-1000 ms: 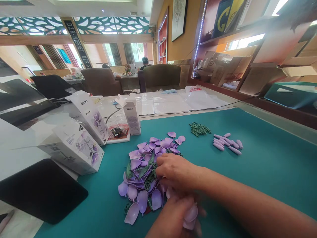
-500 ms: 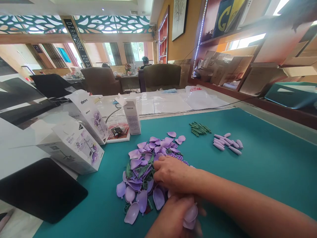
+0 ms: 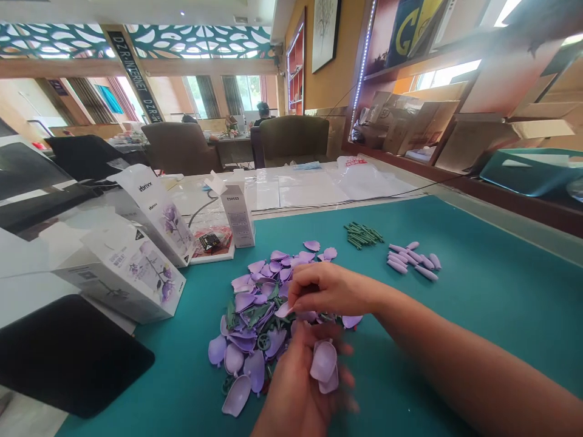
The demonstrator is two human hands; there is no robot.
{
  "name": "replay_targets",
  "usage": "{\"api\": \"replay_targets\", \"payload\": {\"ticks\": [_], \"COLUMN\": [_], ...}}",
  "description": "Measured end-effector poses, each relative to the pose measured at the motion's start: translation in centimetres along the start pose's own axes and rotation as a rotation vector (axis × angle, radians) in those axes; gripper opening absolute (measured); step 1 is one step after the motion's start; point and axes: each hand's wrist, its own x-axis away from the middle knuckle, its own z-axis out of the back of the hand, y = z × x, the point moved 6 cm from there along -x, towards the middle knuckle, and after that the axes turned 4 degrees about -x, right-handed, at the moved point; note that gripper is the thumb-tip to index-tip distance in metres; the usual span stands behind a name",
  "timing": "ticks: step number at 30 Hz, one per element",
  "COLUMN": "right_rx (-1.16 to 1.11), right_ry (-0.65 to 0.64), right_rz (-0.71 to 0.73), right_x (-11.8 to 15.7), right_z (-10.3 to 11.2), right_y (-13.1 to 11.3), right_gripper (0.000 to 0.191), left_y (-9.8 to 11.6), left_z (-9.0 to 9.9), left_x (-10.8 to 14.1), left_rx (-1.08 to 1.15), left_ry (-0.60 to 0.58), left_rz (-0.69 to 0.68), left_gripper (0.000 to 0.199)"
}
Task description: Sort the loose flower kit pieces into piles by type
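Observation:
A heap of purple petal-shaped pieces (image 3: 255, 303) mixed with green parts lies on the teal mat (image 3: 478, 267). My left hand (image 3: 305, 376) is palm up at the heap's near edge, its fingers blurred and curled around a few pale purple petals (image 3: 324, 361) stacked in the palm. Above the heap, my right hand (image 3: 319, 291) reaches in from the right and pinches one light petal (image 3: 283, 310) between thumb and fingertips.
Green sticks (image 3: 363, 235) and pale purple elongated pieces (image 3: 413, 260) lie at the mat's back right. White boxes (image 3: 136, 273) and a black flat object (image 3: 77, 355) are at left. A small circuit board (image 3: 209, 242) sits behind the heap. A person (image 3: 263, 112) is far back.
My right hand has lifted from the heap with a petal in its pinch. My left hand has turned more upward and moved left, showing the petals in its palm.

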Motion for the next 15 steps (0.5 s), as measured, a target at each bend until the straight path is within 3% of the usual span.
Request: {"api": "replay_targets", "payload": {"ticks": [4,9,12,15], "right_rx": [0.025,0.141,0.162,0.202], "right_ry": [-0.140,-0.343,-0.295,-0.174], "right_rz": [0.078,0.158,0.152,0.119], "right_x": [1.1,2.0,2.0,1.9], "right_z": [0.5,-0.7,-0.2,0.7], "right_y": [-1.4,-2.7,-2.9,-2.5], "right_gripper": [0.007,0.011,0.012,0.013], "left_y": [0.7,0.9,0.5,-1.2], "left_z": [0.3,0.3,0.4,0.5], "left_x": [0.0,0.2,0.2,-0.3], "left_rx": [0.057,0.114,0.049,-0.095], "left_ry": [0.034,0.034,0.026,-0.024], "left_rz": [-0.047,-0.078,-0.079,0.038], "left_gripper": [0.048,0.047,0.035,0.032]}}
